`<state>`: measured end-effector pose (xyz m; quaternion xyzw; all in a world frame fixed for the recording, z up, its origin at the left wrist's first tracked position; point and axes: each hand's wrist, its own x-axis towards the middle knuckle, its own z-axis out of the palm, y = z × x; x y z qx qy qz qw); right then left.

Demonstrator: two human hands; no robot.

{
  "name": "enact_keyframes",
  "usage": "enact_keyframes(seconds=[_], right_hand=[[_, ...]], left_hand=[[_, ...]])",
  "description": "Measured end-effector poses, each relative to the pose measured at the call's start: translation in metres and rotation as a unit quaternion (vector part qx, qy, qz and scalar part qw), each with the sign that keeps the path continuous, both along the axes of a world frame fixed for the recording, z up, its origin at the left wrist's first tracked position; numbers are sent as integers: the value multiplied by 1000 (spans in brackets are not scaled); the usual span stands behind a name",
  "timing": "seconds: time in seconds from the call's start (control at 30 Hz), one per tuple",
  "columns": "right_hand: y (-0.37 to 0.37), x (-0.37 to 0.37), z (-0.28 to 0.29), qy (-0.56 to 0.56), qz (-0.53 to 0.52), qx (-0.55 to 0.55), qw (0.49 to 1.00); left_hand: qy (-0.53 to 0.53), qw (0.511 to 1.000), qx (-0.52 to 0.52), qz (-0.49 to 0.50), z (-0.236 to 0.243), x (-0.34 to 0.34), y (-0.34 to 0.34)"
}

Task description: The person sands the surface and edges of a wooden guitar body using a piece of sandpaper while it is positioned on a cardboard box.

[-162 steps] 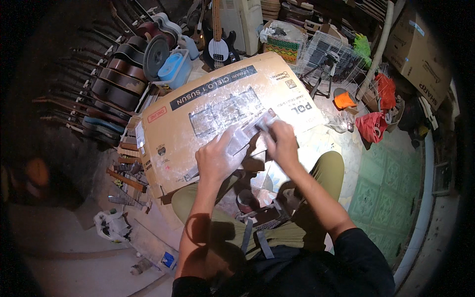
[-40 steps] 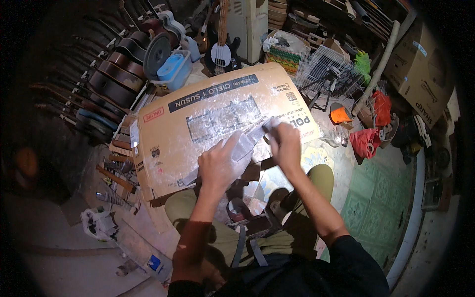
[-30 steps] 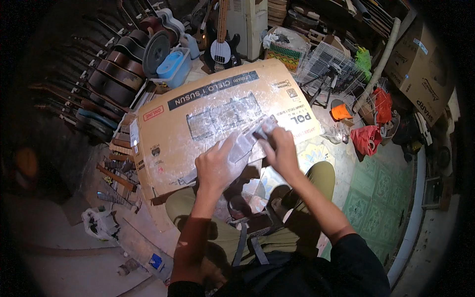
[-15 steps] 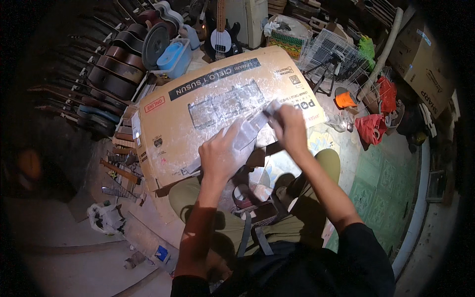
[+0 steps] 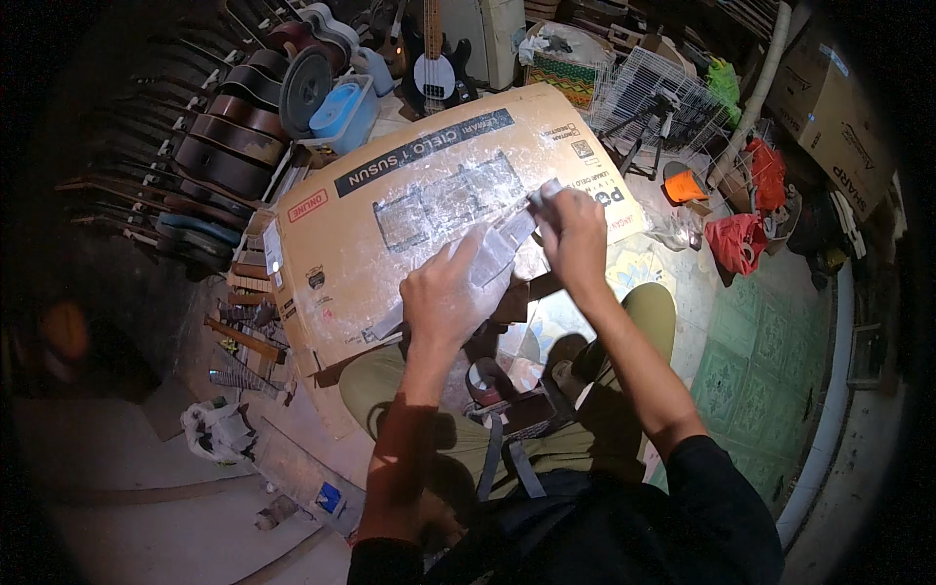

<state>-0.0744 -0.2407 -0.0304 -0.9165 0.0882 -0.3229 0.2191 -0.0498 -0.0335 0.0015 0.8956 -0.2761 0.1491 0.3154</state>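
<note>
"Hands first, quick."

"Left hand [image 5: 444,291]: closed round a long pale piece [image 5: 495,255]. Right hand [image 5: 575,234]: fingers curled narrow at the piece's farther, right-hand end. Pinching the piece, or something small against it? Can't tell on my feed."

"Where's the piece?"

"Slanted over the near edge of the cardboard sheet [image 5: 346,229], right-hand end farther from the wearer. Touching the sheet or just above, can't tell. White dust on the sheet, mostly mid to right."

"Rest, left to right. Sheet's the landmark."

"Left of the sheet: row of guitars [image 5: 226,166]. Off its near left corner: crumpled white bag [image 5: 216,431]. Just beside its left edge: brown wooden strip [image 5: 246,338]. Beyond its far left corner: round grey lid [image 5: 305,93], then blue tub [image 5: 338,112]. Beyond its far edge: black bass guitar [image 5: 432,78]."

"And right?"

"Near the sheet's far right corner: wire cage [image 5: 639,83], black tripod [image 5: 648,132] in front. On the near side, by its right corner: olive trouser knee [image 5: 650,314]. Right of the sheet I've got an orange object [image 5: 685,186], red bag [image 5: 736,244], green tiles [image 5: 746,366]. Well right of it: big brown carton [image 5: 834,122]."
</note>
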Motion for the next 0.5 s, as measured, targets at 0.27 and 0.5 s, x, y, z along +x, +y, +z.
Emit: enact_keyframes(seconds=[0.27, 0.5], right_hand=[[13, -13, 3, 19, 51, 24, 998], [18, -13, 3, 73, 36, 22, 996]], left_hand=[[-1, 1000, 27, 9, 3, 1, 3], [-4, 1000, -3, 7, 0, 5, 8]])
